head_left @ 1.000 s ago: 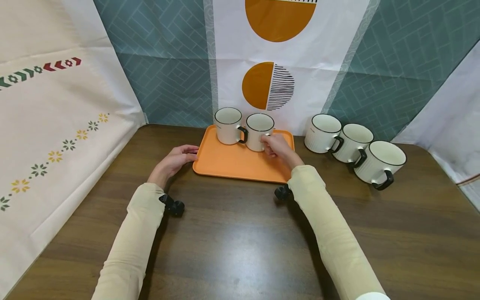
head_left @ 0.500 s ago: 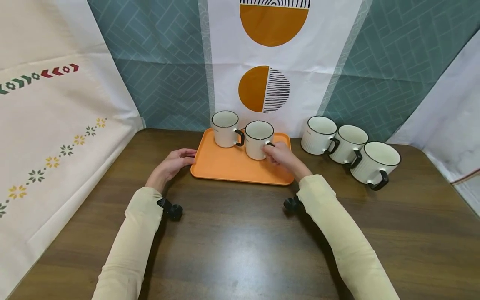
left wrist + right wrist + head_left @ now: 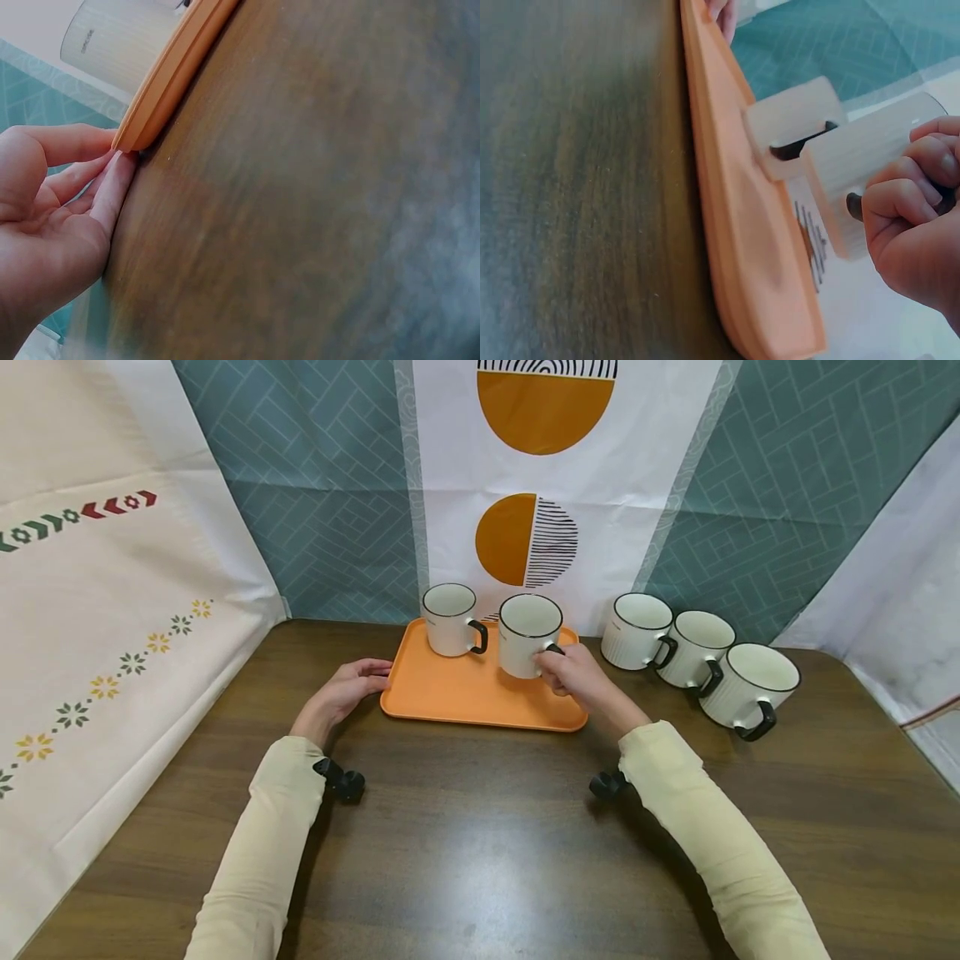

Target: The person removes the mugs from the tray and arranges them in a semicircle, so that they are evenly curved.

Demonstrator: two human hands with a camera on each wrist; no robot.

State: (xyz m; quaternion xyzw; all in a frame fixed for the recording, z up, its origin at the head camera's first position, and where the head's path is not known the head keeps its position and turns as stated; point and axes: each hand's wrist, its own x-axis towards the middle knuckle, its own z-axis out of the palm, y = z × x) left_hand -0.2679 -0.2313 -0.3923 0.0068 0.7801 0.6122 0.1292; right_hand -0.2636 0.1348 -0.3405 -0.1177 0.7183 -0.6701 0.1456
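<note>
My right hand [image 3: 573,672] grips the black handle of a white mug [image 3: 529,625] with a black rim. The right wrist view shows this mug [image 3: 855,180] raised just off the orange tray [image 3: 450,697], its base apart from the surface. Fingers of my left hand [image 3: 347,693] touch the tray's left edge; the left wrist view shows that hand [image 3: 56,210] low beside the rim, its fingers nearly straight. Farther back on the tray's left stands another white mug [image 3: 448,625], upright, its black handle to the right.
To the right of the tray, three similar white mugs stand on the brown wooden table [image 3: 465,827]: a rear mug [image 3: 633,635], a middle mug [image 3: 693,647] and a front mug [image 3: 746,685]. Patterned cloth [image 3: 345,527] hangs behind the table.
My right hand first draws the mug slightly toward me, then lifts it and shifts it right over the tray. The left hand stays at the tray's edge. The head view has shifted slightly.
</note>
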